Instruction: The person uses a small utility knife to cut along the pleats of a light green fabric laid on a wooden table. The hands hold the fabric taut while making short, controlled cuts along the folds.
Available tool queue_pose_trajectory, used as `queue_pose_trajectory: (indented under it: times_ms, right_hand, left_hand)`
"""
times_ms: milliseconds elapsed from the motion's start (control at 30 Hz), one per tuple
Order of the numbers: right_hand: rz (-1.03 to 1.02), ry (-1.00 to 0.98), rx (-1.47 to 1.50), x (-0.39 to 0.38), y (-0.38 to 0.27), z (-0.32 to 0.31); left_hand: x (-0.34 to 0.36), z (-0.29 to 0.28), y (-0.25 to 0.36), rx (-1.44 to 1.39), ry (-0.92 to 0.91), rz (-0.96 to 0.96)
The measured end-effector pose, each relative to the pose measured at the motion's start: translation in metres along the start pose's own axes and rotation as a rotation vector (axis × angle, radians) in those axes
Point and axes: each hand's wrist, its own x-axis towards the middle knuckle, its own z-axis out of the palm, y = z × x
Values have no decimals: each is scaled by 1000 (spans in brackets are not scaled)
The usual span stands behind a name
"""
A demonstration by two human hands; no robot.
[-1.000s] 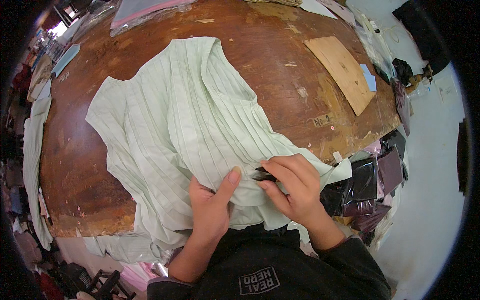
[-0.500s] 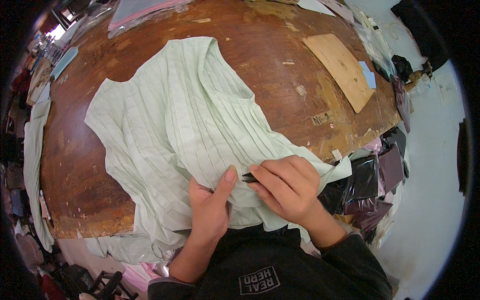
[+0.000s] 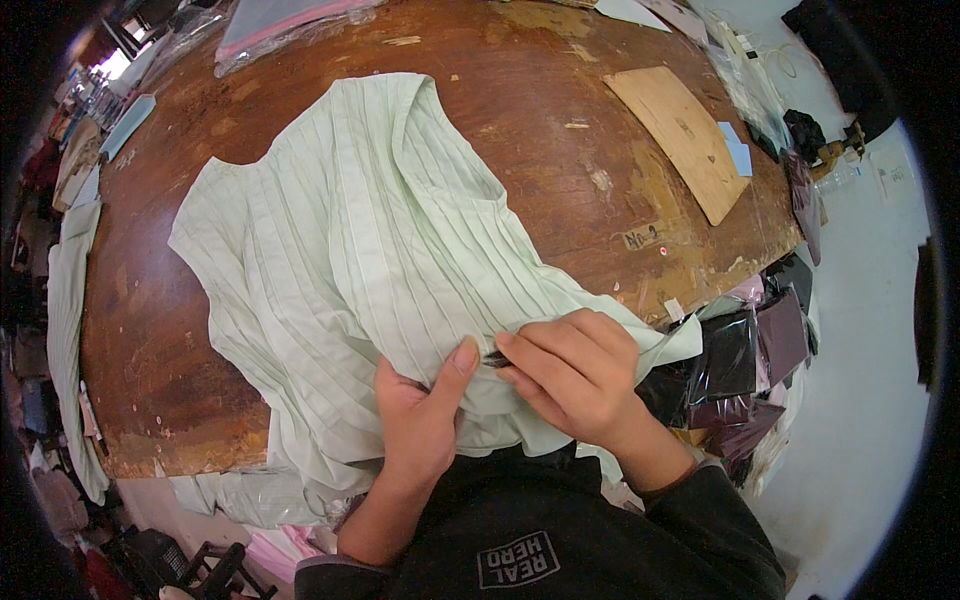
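Note:
A pale green sleeveless pleated garment point(image 3: 300, 220) lies across the wooden table, its lower part gathered toward me. My left hand point(image 3: 420, 410) grips the cloth near the hem, thumb on top and the other fingers hidden under it. Between the thumb and fingers of my right hand point(image 3: 580, 375) is a small dark pair of thread snips point(image 3: 492, 360). Only its short pointed end shows, close to my left thumb and against the pleats; the rest is covered by my fingers.
The worn brown table point(image 3: 540, 110) carries a thin wooden board point(image 3: 685, 140) at the right and plastic-wrapped pink-edged packs point(image 3: 290, 30) at the far side. Dark plastic-bagged garments point(image 3: 725, 360) are piled off the right edge. Another pale green cloth point(image 3: 70, 340) hangs along the left edge.
The snips' tips have shifted slightly and look closer together, with less of them showing. My left thumb has moved a touch to the right; the garment lies almost the same.

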Motion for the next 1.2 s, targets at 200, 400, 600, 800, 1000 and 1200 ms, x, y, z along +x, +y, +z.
queue_pose_trajectory:
  times_ms: [200,400,600,800,1000,1200]
  right_hand:
    - [0,8,3,-1,0,1]
    - [-24,6,-19,-3,0,1]
    - [105,67,82,-6,-2,-1]
    - [2,-39,108,-7,-10,-3]
    - [-143,-77,158,-19,-12,-3]
    - [-116,-229,172,-20,-13,1]
  left_hand:
    - [-1,0,0,21,15,3]
    - [-2,0,0,46,11,32]
    - [-3,0,1,46,5,31]
    - [-1,-4,-1,83,9,1]
    - [1,-5,-1,42,12,-77]
    - [2,-6,1,25,-2,-126]
